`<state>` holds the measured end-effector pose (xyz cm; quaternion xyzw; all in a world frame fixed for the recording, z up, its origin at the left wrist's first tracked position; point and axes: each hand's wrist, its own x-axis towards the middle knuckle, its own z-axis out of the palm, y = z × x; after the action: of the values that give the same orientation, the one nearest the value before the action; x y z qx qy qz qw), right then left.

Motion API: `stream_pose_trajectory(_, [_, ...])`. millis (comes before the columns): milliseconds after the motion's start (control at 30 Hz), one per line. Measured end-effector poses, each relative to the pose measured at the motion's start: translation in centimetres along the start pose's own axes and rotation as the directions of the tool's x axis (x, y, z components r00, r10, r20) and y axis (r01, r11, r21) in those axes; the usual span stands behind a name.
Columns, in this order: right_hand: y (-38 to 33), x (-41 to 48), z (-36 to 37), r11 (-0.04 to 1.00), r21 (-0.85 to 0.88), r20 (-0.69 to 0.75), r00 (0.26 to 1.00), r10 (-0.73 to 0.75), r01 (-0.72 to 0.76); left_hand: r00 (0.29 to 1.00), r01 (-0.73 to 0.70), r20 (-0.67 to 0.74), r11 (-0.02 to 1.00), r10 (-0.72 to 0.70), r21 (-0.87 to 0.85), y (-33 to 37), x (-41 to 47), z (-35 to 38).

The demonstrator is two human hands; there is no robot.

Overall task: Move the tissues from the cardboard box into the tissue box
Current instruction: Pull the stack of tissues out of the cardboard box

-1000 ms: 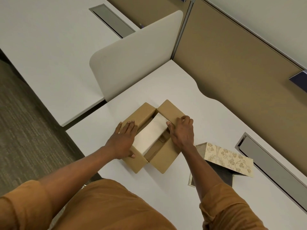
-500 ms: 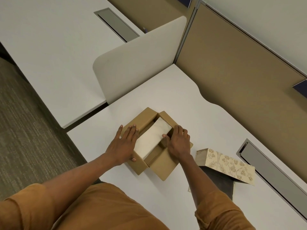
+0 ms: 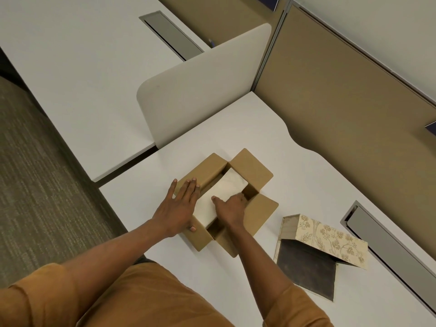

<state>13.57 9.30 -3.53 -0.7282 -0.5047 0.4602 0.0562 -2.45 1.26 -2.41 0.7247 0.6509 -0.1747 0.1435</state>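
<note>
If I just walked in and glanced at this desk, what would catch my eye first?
Probably the open cardboard box in the middle of the white desk, with a pale stack of tissues inside it. The left hand lies flat on the box's left flap, and the right hand reaches into the box at the stack's right side. To the right, apart from it, lies a floral-patterned tissue box, tipped open with a dark inside.

Plain brown corrugated cardboard box (image 3: 247,175). Off-white rectangular stack of tissues (image 3: 221,197) inside. Cream tissue box (image 3: 330,237) printed with tan leaf-and-flower sprigs, dark grey within. White laminate desk (image 3: 306,185), tan fabric partition (image 3: 342,90), ochre-orange sleeves (image 3: 42,300), mottled grey-olive carpet (image 3: 35,185).
</note>
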Motion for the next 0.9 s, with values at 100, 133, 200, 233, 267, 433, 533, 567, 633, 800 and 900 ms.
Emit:
stream_pose_trajectory(100, [-0.2,1.1,0.6,0.910,0.346,0.130,0.972,0.195,-0.229,1.000,-0.002,0.000,1.000,0.002,0.003,0.0,0.0,0.1])
stream_pose_trajectory(133, [-0.2,1.4,0.7,0.872,0.405,0.162,0.960,0.227,-0.275,1.000,0.000,-0.002,1.000,0.000,0.000,0.0,0.0,0.2])
stream_pose_trajectory(200, [-0.2,2.1,0.9,0.834,0.450,0.185,0.947,0.264,-0.321,1.000,0.002,-0.001,1.000,-0.002,-0.014,-0.1,0.0,0.3])
stream_pose_trajectory(233, [-0.3,2.5,1.1,0.827,0.456,0.187,0.944,0.272,-0.329,1.000,0.003,0.001,1.000,-0.003,-0.016,-0.1,0.1,0.4])
stream_pose_trajectory(267, [-0.6,2.7,1.2,0.819,0.462,0.194,0.940,0.281,-0.340,1.000,0.003,0.003,1.000,-0.003,-0.015,-0.1,0.1,0.3])
stream_pose_trajectory(433, [-0.8,3.5,2.1,0.824,0.438,0.165,0.933,0.321,-0.361,1.000,-0.004,0.013,1.000,0.004,-0.010,-0.2,0.2,0.4])
stream_pose_trajectory(533, [-0.6,3.5,2.8,0.838,0.411,0.150,0.933,0.327,-0.359,1.000,-0.007,0.014,1.000,0.007,-0.003,-0.2,0.1,0.2])
stream_pose_trajectory(567, [-0.7,3.4,2.8,0.837,0.411,0.149,0.932,0.331,-0.363,1.000,-0.008,0.023,1.000,0.008,0.000,-0.2,0.0,0.1])
stream_pose_trajectory(633, [-0.7,3.5,2.8,0.832,0.415,0.151,0.930,0.335,-0.367,0.999,-0.013,0.030,1.000,0.013,0.007,-0.1,-0.1,-0.3])
stream_pose_trajectory(800, [-1.3,3.2,3.0,0.875,0.302,0.088,0.925,0.370,-0.378,0.999,-0.018,0.051,1.000,0.017,0.012,-0.1,-0.2,-0.7])
stream_pose_trajectory(900, [-1.4,2.8,3.7,0.895,0.245,0.046,0.927,0.372,-0.371,0.998,-0.017,0.061,1.000,0.016,0.023,-0.1,-0.2,-0.9])
